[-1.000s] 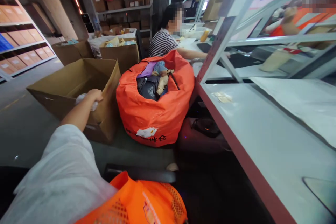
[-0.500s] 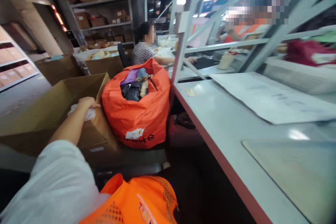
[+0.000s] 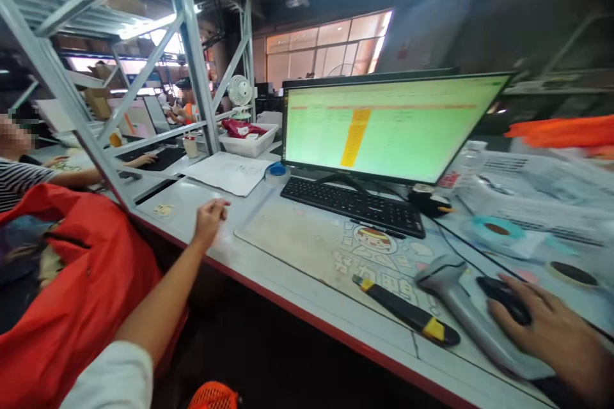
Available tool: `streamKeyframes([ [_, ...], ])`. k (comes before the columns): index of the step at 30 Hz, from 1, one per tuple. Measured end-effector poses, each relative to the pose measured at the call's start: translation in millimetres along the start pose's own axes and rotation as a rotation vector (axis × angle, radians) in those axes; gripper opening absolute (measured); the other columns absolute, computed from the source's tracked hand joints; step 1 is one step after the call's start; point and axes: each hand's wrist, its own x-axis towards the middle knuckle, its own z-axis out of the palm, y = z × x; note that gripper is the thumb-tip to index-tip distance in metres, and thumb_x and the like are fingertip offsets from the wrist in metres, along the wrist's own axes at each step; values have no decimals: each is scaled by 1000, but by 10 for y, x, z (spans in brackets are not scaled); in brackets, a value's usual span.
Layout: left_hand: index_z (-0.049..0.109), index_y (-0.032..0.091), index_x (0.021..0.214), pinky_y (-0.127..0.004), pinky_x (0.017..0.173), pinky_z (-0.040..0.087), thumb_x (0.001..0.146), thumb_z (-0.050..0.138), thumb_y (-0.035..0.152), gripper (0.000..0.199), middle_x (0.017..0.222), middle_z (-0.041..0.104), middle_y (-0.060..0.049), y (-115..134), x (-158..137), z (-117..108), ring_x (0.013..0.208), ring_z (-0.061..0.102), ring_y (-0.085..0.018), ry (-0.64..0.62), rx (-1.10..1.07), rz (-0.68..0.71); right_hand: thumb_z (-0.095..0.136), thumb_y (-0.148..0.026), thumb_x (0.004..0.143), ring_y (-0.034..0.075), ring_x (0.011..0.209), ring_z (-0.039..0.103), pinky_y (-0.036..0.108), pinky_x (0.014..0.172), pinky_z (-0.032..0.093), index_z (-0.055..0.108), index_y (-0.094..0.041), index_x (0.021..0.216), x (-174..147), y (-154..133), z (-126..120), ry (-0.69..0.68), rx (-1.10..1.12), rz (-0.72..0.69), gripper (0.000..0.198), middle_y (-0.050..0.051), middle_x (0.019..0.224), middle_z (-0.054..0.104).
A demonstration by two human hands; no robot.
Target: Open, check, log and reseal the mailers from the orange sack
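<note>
Right hand [image 3: 556, 329] holds mouse [image 3: 506, 300] between thumb and fingers; mouse points up and left from palm. Scanner [image 3: 480, 327] just left of mouse, slants same way, right hand nearer. Left hand [image 3: 209, 220] half curled over desk [image 3: 185, 209], cannot tell if it holds anything

Mat [image 3: 297, 239] lies open leftward; scanner [image 3: 472, 319] and utility knife [image 3: 407, 312] bar the right hand [image 3: 549, 326].

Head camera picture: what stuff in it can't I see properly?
Head view: writing on the wide black-framed monitor, too small and blurred.
Head view: left side of the big red cloth bag, cut off by the left edge.
Head view: anything inside the left hand, hidden by its curled fingers.
Head view: part of the small black computer mouse, covered by the right hand.
</note>
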Motion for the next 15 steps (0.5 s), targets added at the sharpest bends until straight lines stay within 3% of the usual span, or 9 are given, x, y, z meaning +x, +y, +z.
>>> streamKeyframes([
  [3,70,16,88,-26,62,44,100,31,48,51,64,59,-4,-32,260,1008,62,55,-16,-14,2,32,35,-63,91,42,115,66,54,95,57,64,-13,138,55,44,128,-14,-12,-24,74,25,128,65],
  [6,69,18,82,-27,65,42,97,42,41,39,64,61,-3,-149,281,1492,63,58,-16,-161,63,72,35,-63,89,39,114,67,52,95,58,66,-17,133,15,79,140,7,-4,-58,70,21,126,65],
  [10,71,21,76,-28,67,37,90,58,36,23,69,68,-3,-345,155,1635,67,59,-17,-360,184,150,39,-61,89,40,112,68,55,89,60,68,-21,127,-20,112,114,15,31,-76,63,20,125,65],
  [15,73,22,80,-29,66,36,96,51,37,31,73,70,-4,-427,147,1648,70,61,-19,-426,279,154,48,-58,85,39,105,70,57,85,60,71,-32,112,14,155,166,66,130,-83,44,18,117,68],
])
